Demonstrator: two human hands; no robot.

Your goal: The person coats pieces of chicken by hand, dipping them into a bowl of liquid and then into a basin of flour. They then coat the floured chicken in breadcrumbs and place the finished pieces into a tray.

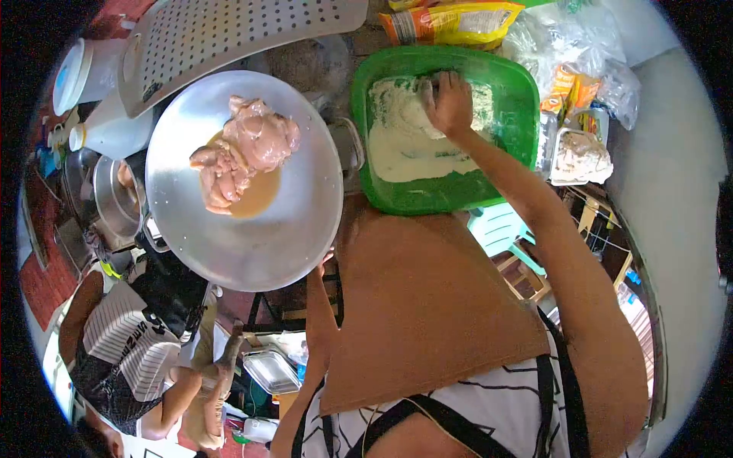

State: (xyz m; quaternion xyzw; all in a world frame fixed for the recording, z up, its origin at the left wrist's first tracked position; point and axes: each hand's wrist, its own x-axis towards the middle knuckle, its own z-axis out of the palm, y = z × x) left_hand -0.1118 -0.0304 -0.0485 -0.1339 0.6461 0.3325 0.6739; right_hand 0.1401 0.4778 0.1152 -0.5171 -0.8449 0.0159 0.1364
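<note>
My right hand (450, 105) is down in the flour (405, 145) inside a green basin (447, 200), its fingers bent at the flour's surface; what they hold, if anything, is hidden. Raw chicken pieces (259, 137) lie with some brownish liquid (258, 195) in a wide metal pan (252, 256) to the left of the basin. At the pan's lower right edge, my left hand (327, 263) shows only in small part, mostly hidden beneath the rim.
A perforated metal tray (244, 38) lies behind the pan. Yellow packets (458, 24) stand behind the basin, and a tray of coated chicken (582, 159) sits at its right beside plastic bags (565, 42). Another person (126, 343) sits at lower left.
</note>
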